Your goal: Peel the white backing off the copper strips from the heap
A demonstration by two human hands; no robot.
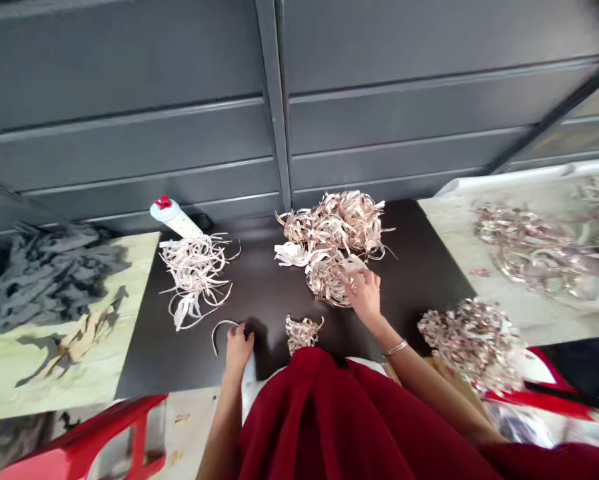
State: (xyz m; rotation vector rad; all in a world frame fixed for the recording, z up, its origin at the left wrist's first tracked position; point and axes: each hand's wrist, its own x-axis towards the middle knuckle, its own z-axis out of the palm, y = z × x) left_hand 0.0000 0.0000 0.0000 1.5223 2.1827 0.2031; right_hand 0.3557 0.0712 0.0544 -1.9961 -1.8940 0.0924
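Observation:
My left hand (238, 345) rests near the front edge of the dark table (259, 293), fingers curled on the end of a thin curved strip (220, 328). My right hand (363, 293) reaches forward into a large heap of pale, shiny strips (332, 233), its fingers pinching strips at the heap's near edge. A small bundle of the same strips (302, 332) lies between my hands. To the left lies a looser pile of whitish strips (195, 270), with a white bottle with a red cap (173, 217) lying behind it.
Another heap of shiny strips (472, 340) sits at the table's right front corner. Pale side tables stand left (59, 360) and right (529, 220), one with dark scraps (44, 273), the other with more strips. Red plastic furniture (94, 440) is near my legs. A grey wall is behind.

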